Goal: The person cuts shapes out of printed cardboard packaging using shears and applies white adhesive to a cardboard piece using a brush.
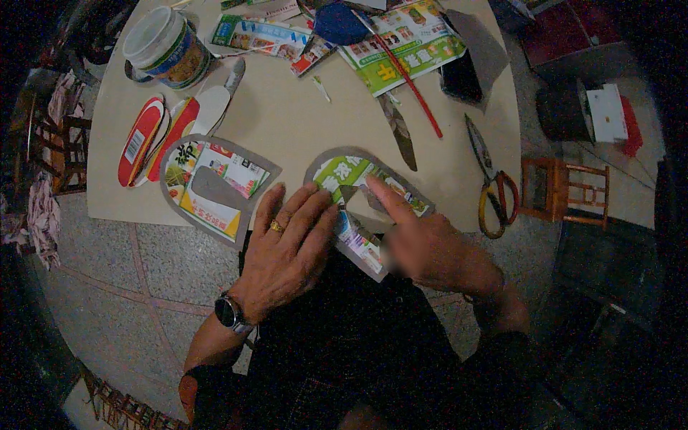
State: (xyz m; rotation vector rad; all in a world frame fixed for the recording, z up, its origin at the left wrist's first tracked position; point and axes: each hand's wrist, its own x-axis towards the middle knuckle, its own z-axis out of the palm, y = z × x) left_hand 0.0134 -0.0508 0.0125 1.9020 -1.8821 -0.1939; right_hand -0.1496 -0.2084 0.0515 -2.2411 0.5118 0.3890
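Observation:
Flat on the table's near edge lies a grey U-shaped cutout with printed paper on it, a shoe upper piece by its shape. The fingertips of my left hand rest on its left side. My right hand lies at its right side, index finger stretched onto the printed paper; whether the thumb pinches the edge is blurred. A similar U-shaped cutout lies to the left, beside my left fingers and apart from the first piece. Red and white sole-shaped pieces lie further left.
Scissors with red and yellow handles lie at the right. A plastic jar stands at the back left. Printed paper sheets, a red stick, a dark blue round object and a dark phone-like object lie at the back.

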